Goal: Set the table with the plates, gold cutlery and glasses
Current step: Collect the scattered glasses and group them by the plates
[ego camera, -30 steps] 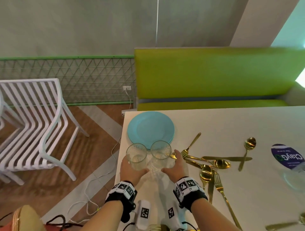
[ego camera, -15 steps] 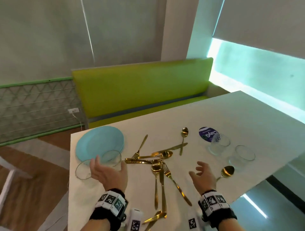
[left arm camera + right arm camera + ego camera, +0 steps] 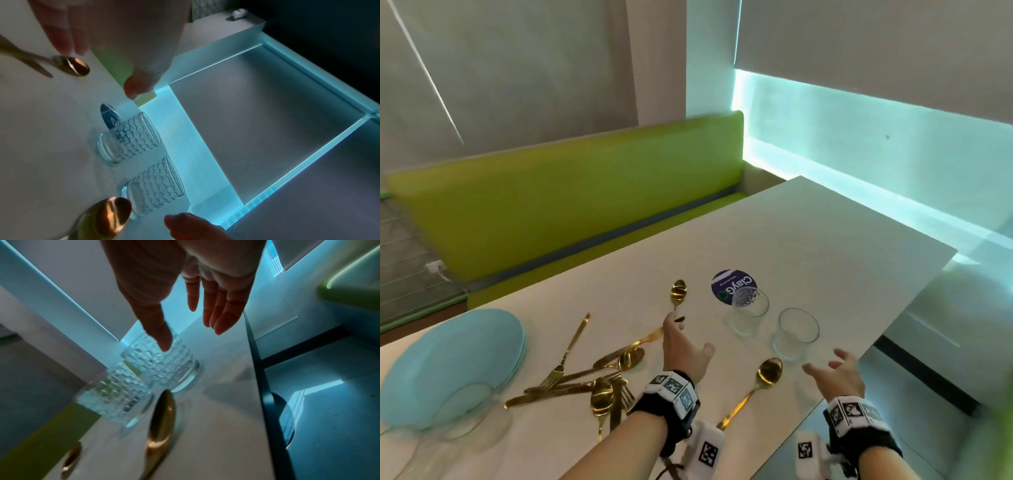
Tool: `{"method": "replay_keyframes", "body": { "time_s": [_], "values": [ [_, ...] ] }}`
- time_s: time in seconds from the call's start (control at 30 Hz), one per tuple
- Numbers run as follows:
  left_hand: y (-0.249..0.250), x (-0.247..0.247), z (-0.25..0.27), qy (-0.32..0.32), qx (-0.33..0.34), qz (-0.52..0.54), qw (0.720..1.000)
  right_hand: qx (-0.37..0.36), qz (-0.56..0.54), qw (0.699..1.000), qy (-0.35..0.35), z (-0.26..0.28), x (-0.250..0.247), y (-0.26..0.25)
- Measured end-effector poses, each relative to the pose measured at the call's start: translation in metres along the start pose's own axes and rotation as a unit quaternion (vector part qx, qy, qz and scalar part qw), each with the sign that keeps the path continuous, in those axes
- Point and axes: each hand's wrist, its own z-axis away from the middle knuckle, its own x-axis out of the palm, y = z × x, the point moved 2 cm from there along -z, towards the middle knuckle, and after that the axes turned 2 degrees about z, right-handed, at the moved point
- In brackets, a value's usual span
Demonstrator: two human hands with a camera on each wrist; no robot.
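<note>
Fingers [image 3: 222, 316] spread | spoon [image 3: 768, 371] beside near glass [image 3: 796, 334] | sticker [image 3: 732, 286] behind far glass [image 3: 748, 313]

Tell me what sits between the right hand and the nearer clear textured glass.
Nothing visible does. The right hand is open just short of the nearer clear textured glass, with only bare white table between. The gold spoon lies off to the left.

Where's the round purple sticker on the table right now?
In the head view, the purple sticker lies flat on the white table, right of centre, just behind the farther glass and right of a lone gold spoon.
</note>
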Motion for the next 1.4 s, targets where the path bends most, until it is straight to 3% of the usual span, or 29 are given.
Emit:
{"method": "replay_keyframes", "body": {
  "time_s": [0.3,0.6,0.8,1.0,1.2,1.4],
  "values": [
    [0.013,0.088,-0.058,-0.072,-0.043,-0.079,0.993,-0.081,0.125,0.98,-0.13,-0.064,0.02,-0.002],
    [0.018,0.12,-0.073,-0.043,-0.017,-0.098,0.994,-0.137,0.121,0.975,-0.128,-0.088,0.039,-0.005],
    [0.014,0.121,-0.072,-0.048,0.014,-0.135,0.99,-0.133,0.11,0.978,-0.118,-0.091,0.042,-0.005],
    [0.01,0.084,-0.049,-0.025,0.026,-0.109,0.993,-0.164,0.098,0.977,-0.092,-0.07,0.037,-0.024],
    [-0.002,-0.004,-0.003,0.039,0.054,-0.069,0.995,-0.219,0.016,0.973,-0.07,-0.001,0.051,-0.062],
    [-0.039,-0.121,0.064,0.101,0.031,-0.038,0.994,-0.268,-0.011,0.948,-0.168,0.105,0.103,-0.087]
  ]
}}
